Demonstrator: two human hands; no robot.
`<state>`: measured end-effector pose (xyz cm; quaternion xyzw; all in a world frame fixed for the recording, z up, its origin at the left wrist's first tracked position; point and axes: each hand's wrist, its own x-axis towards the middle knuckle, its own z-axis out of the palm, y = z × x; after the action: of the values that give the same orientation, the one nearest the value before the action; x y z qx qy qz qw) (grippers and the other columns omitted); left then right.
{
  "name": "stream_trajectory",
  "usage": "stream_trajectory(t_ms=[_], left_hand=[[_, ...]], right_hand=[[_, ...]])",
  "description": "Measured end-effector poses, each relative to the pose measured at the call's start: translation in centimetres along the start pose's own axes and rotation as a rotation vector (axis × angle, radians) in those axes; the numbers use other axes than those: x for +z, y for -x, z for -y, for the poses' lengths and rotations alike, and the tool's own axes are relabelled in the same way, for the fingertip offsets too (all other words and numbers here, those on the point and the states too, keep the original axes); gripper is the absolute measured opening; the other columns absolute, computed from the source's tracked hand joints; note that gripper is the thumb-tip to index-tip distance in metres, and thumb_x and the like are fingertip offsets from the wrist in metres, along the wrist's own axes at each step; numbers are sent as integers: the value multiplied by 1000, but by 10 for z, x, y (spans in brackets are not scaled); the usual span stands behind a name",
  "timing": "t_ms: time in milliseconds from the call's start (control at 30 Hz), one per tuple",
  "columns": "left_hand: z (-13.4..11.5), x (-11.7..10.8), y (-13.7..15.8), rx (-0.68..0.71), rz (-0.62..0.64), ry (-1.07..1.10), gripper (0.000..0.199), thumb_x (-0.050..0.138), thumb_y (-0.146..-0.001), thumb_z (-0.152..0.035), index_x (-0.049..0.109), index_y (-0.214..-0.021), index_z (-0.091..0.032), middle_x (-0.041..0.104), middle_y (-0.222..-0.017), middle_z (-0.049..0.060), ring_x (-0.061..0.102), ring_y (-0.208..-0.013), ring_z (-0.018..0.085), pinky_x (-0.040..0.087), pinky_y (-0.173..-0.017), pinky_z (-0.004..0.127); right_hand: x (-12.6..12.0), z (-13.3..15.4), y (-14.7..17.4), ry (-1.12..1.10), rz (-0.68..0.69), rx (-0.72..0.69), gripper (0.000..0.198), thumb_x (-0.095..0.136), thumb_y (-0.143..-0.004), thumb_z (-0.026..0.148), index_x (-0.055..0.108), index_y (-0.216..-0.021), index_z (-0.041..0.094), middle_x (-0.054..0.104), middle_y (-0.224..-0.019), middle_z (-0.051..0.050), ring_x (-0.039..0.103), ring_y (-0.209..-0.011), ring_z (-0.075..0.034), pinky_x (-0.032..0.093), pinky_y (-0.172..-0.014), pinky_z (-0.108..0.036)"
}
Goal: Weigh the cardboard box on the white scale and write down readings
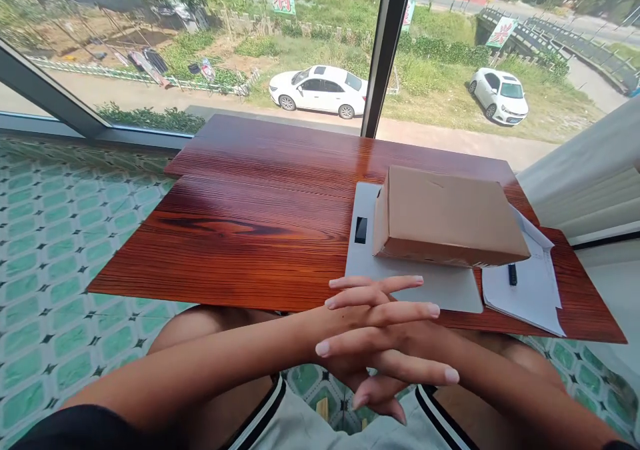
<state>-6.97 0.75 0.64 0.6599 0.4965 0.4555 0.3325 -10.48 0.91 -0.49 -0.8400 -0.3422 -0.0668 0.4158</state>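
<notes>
Left hand (350,317) and right hand (400,335) are interlacing near the table's (240,250) front edge, each grip spread, empty; open room is lying left of the box (445,213).

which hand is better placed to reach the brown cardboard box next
Probably the right hand: the brown rectangular cardboard box sits on that arm's side, though that hand is interlaced with the left hand.

Head view forward-down over table (240,237)
</notes>
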Motion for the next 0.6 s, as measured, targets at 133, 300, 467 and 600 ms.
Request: stream_trajectory(t_ms=[133, 300, 467, 600], left_hand=[[-2, 21, 27, -366, -209, 130, 33, 60, -76, -61, 76, -91, -36, 63, -76, 0, 69, -96, 29, 62, -77, 46], [15, 11, 32, -644, -315, 252, 37, 49, -83, -53, 68, -62, -29, 38, -44, -6, 55, -45, 16, 51, -47, 27], [36, 5, 28, -379, -99, 299, 39, 45, -88, -48, 71, -64, -31, 42, -38, -5, 52, -41, 17, 51, -46, 28], [45, 4, 21, -115, 144, 243, 29, 52, -85, -47, 77, -78, -35, 59, -48, -1, 66, -60, 23, 60, -61, 36]], right_hand=[[4, 27, -9, 465, -219, 195, 34, 76, -78, 38, 72, -112, 31, 60, -137, -21, 53, -130, -53, 61, -66, -65], [20, 37, -23, 752, -747, 231, 52, 72, -82, 21, 61, -133, 25, 69, -115, -23, 69, -105, -50, 59, -80, -69], [22, -3, 12, 320, -522, 217, 77, 76, -75, 18, 54, -146, 37, 51, -143, -21, 38, -141, -56, 48, -95, -81], [26, -15, 35, -283, -432, 401, 99, 80, -65, 9, 47, -149, 50, 32, -161, 0, 10, -155, -47, 62, -85, -64]])
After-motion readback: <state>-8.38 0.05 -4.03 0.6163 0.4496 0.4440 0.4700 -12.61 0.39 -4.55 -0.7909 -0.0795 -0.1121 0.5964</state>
